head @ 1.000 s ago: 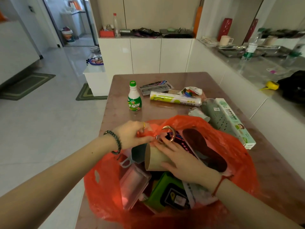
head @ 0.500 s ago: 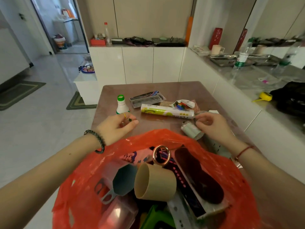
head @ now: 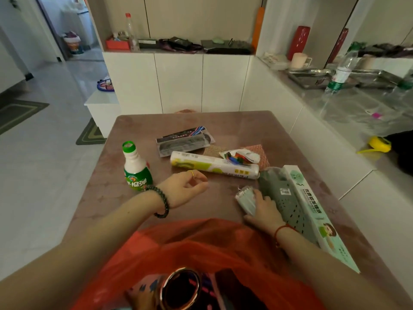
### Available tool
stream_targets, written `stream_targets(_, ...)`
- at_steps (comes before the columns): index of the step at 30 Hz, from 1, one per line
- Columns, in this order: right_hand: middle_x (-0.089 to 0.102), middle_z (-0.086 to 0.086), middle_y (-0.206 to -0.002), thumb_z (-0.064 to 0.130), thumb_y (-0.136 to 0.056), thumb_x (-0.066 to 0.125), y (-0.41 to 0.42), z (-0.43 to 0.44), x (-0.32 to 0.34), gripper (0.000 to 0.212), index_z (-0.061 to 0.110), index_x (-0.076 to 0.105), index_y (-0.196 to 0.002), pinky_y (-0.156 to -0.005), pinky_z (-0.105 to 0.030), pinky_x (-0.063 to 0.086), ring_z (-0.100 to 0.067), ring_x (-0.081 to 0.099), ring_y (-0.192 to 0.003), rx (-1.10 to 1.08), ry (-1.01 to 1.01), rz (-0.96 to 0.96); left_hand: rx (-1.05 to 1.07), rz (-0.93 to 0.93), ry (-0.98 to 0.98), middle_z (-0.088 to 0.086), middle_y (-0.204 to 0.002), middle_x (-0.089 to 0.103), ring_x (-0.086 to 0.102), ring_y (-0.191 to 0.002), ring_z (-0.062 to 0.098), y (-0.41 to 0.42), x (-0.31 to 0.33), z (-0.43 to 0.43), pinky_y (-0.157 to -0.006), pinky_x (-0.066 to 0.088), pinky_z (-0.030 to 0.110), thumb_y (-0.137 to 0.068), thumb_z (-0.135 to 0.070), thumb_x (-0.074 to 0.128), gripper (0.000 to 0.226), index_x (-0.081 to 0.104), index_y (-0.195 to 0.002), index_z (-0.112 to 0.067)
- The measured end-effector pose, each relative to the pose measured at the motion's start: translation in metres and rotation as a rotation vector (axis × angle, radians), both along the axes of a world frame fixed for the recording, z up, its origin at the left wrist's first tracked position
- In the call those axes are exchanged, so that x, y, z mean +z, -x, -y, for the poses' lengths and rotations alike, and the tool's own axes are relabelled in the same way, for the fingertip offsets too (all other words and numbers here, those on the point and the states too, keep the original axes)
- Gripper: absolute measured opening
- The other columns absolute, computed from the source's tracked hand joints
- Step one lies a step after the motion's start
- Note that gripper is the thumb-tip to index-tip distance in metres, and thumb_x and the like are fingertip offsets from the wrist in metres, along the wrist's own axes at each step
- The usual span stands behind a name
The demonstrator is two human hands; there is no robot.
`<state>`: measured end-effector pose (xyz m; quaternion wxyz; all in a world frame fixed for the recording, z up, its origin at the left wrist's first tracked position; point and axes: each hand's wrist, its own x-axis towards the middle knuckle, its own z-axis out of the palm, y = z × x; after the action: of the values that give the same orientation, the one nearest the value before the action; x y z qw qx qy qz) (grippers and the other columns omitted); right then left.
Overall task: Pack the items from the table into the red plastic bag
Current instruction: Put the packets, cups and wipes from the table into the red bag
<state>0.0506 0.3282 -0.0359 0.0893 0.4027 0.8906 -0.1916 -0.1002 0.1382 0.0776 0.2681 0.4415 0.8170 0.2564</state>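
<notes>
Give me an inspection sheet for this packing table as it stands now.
Surface: brown table, partly covered.
Job's things: red bag at near edge, part-filled; green-capped bottle upright; wrap roll, dark packet, grey perforated item, long box lying unpacked.
Clutter: torn wrapper.
Grippers: left hand loosely curled, empty; right hand on small white pack.
Cables: nothing seen.
Surroundings: white cabinets; cluttered counter at right.
</notes>
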Motion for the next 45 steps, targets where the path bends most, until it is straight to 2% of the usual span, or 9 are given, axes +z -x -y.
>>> stream_targets(4,0.043,-0.022,-0.132,0.036,-0.074,0.067,0.001,-0.004,0.005,0.090,0.012,0.014,-0.144,-0.100,-0.039,0.039,-0.036,0.045,-0.117,-0.038,0.077,-0.072,0.002,0.040,0.018,0.004,-0.110,0.063,0.062,-0.096,0.019,0.003,-0.001,0.012,-0.089,0.050,0.034,-0.091,-0.037,0.045,0.032,0.052,-0.118,-0.023)
stream_targets(7,0.048,-0.004,-0.127,0.027,-0.078,0.069,-0.006,0.011,0.040,0.079,0.014,0.024,-0.141,-0.093,-0.030,0.041,-0.022,0.050,-0.110,-0.041,0.261,-0.341,-0.011,0.199,-0.075,-0.007,-0.101,0.064,0.063,-0.086,0.003,-0.005,0.015,0.036,-0.070,0.049,0.012,-0.087,-0.048,0.046,0.027,0.051,-0.109,-0.034)
stream_targets(11,0.041,0.013,-0.108,0.024,-0.081,0.067,-0.029,0.051,0.115,0.063,0.028,0.035,-0.135,-0.078,-0.015,0.033,-0.004,0.043,-0.095,0.058,0.323,-0.578,-0.137,0.273,-0.143,-0.015,-0.109,0.063,0.059,-0.097,-0.007,-0.026,0.044,0.078,-0.079,0.048,0.007,-0.053,-0.081,0.051,0.062,0.049,-0.106,-0.048)
stream_targets(16,0.061,0.033,-0.096,0.051,-0.056,0.068,-0.079,0.124,0.179,0.053,0.055,0.045,-0.104,-0.063,-0.001,0.044,0.013,0.059,-0.086,0.342,0.552,-0.708,-0.138,-0.114,-0.080,-0.017,-0.123,0.052,0.052,-0.105,-0.002,-0.054,0.056,0.135,-0.087,0.042,0.009,-0.048,-0.089,0.041,0.093,0.038,-0.127,-0.040)
stream_targets(22,0.057,0.028,-0.117,0.056,-0.053,0.069,-0.122,0.210,0.162,0.078,0.052,0.039,-0.125,-0.078,-0.014,0.049,0.006,0.057,-0.104,0.488,0.633,-0.617,-0.218,-0.572,-0.483,-0.006,-0.092,0.060,0.055,-0.086,0.011,-0.112,0.039,0.236,-0.077,0.046,0.029,-0.086,-0.043,0.047,0.022,0.057,-0.092,-0.024)
stream_targets(26,0.058,0.025,-0.119,0.048,-0.054,0.074,-0.138,0.263,0.131,0.081,0.044,0.042,-0.128,-0.074,-0.013,0.049,0.004,0.058,-0.106,0.444,0.849,-0.614,-0.513,-0.643,-0.173,-0.012,-0.089,0.069,0.062,-0.084,0.009,-0.157,-0.010,0.309,-0.079,0.047,0.023,-0.080,-0.061,0.046,0.038,0.065,-0.094,-0.031)
stream_targets(30,0.050,0.034,-0.118,0.031,-0.065,0.078,-0.137,0.321,0.098,0.076,0.054,0.032,-0.122,-0.081,-0.005,0.043,0.013,0.049,-0.109,0.443,0.706,-0.585,-0.612,-0.805,0.212,-0.022,-0.074,0.068,0.066,-0.075,0.003,-0.169,-0.059,0.348,-0.079,0.054,0.023,-0.046,-0.071,0.064,0.052,0.068,-0.088,-0.042)
stream_targets(36,0.024,0.006,-0.140,0.031,-0.076,0.068,-0.129,0.380,0.048,0.089,0.043,0.010,-0.143,-0.109,-0.026,0.030,-0.015,0.021,-0.131,0.725,0.101,-0.388,-0.529,-0.757,0.054,-0.020,-0.061,0.061,0.057,-0.055,0.000,-0.170,-0.052,0.365,-0.055,0.045,0.012,-0.062,-0.037,0.064,0.008,0.064,-0.071,-0.038)
stream_targets(45,0.064,0.004,-0.115,0.051,-0.054,0.071,-0.136,0.392,0.034,0.100,0.038,0.024,-0.141,-0.080,-0.025,0.054,-0.018,0.058,-0.107,0.962,-0.188,-0.335,-0.513,-0.719,-0.125,-0.016,-0.065,0.063,0.056,-0.054,0.004,-0.175,-0.025,0.368,-0.044,0.039,0.016,-0.080,-0.034,0.049,0.008,0.052,-0.088,-0.036)
